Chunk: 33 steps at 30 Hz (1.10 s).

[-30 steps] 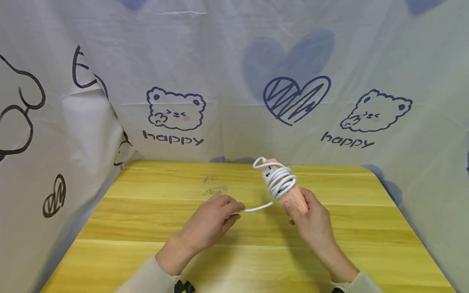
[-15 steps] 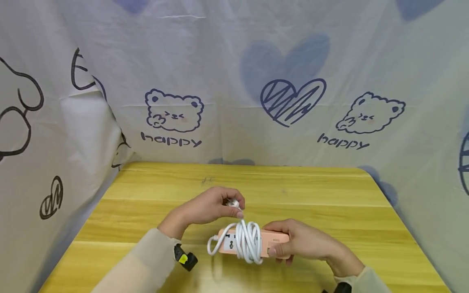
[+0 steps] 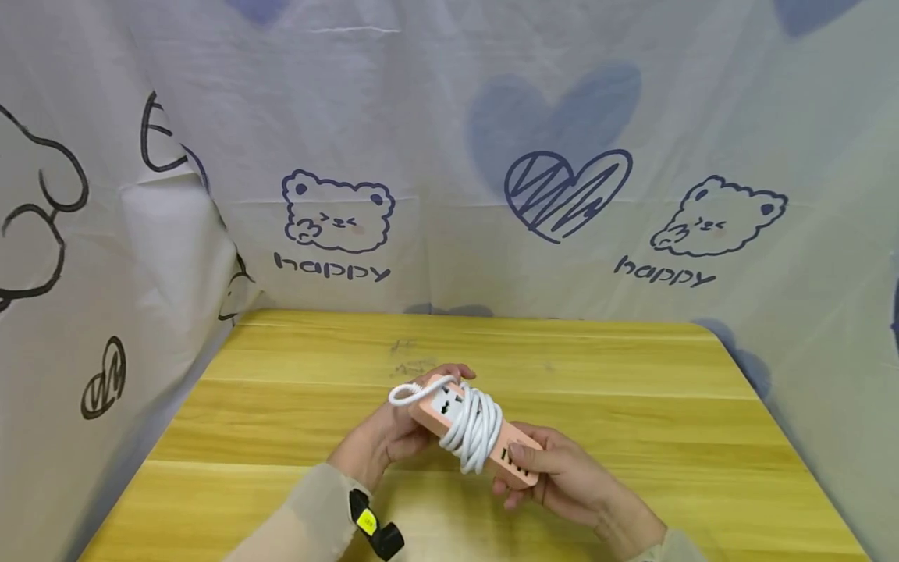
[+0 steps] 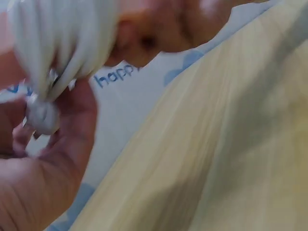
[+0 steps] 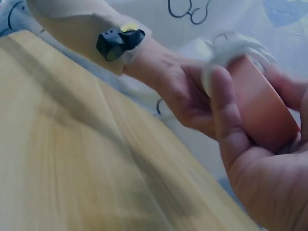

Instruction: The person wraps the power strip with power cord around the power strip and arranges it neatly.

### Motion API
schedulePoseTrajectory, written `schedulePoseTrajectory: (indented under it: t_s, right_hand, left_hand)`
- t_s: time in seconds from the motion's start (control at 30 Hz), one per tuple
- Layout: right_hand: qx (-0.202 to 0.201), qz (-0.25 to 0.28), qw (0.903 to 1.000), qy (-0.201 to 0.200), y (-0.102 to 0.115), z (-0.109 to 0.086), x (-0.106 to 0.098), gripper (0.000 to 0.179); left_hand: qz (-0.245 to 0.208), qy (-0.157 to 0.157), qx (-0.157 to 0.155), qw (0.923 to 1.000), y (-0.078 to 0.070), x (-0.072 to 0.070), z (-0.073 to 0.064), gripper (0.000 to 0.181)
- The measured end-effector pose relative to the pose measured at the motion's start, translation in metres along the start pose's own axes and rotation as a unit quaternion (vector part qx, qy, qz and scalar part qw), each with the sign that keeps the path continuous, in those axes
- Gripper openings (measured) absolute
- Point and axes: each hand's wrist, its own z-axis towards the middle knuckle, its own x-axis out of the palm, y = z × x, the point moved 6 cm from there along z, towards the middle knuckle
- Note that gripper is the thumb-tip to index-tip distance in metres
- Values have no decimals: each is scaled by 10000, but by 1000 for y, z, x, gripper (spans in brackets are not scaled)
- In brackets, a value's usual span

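Observation:
A peach power strip [image 3: 500,449] is held above the table at a slant, its left end higher in the head view. White cord [image 3: 472,429] is wound several times round its middle, with a loose loop [image 3: 403,394] at the left end. My right hand [image 3: 565,472] grips the right end, thumb on top beside the small ports. Partly hidden behind the left end is my left hand [image 3: 402,433]. In the left wrist view, that hand's fingers and thumb curl round the white plug [image 4: 43,118] just beneath the cord turns.
The yellow wood-grain table [image 3: 632,375] spreads beneath both hands. A pale cloth [image 3: 449,234] printed with bears and hearts hangs along its back and sides. A black wrist camera [image 3: 375,527] sits on the left sleeve.
The power strip has come left and toward me, turned level, then tilted. My left hand carried the plug over the strip and now sits behind it. The cord's free stretch now lies against the coil.

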Motion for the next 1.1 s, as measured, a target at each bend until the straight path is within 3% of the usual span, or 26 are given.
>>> schedulePoseTrajectory:
  t_s: [0.13,0.23,0.33,0.47,0.53,0.63,0.77,0.93,1.0,1.1]
  right_hand:
    - [-171,172,9985,-496,-5,4,2,41]
    - [-248,294,9961,-795,-9,8,3,36]
    - [-287,501,9922,-1101,-12,10,5,37]
    - [-256,727,9823,-1708,-15,12,4,42]
    - [-233,803,9751,-2055,-17,13,2,46]
    - [-193,728,9663,-2460,-20,15,1,54]
    - [12,54,9587,-2845,-26,15,-2,65]
    - [381,-1309,9442,-2999,-30,14,-5,66]
    - [480,-1895,9345,-2976,-28,13,-7,63]
    - [558,-2715,9101,-3081,-21,7,-11,60]
  left_hand:
    - [-439,-716,439,9955,8,-8,6,22]
    - [-695,-893,571,9919,11,-6,5,31]
    - [-1060,-852,585,9890,14,-3,3,39]
    - [-1276,-420,736,9882,14,6,-2,75]
    - [-1026,-226,864,9907,12,11,-5,85]
    - [-282,-332,829,9956,11,19,-6,71]
    - [709,-767,342,9939,13,21,-6,71]
    - [1069,-1012,43,9891,10,13,-7,65]
    - [1196,-1035,3,9874,8,8,-8,62]
    - [1467,-1075,-50,9833,5,-1,-9,58]
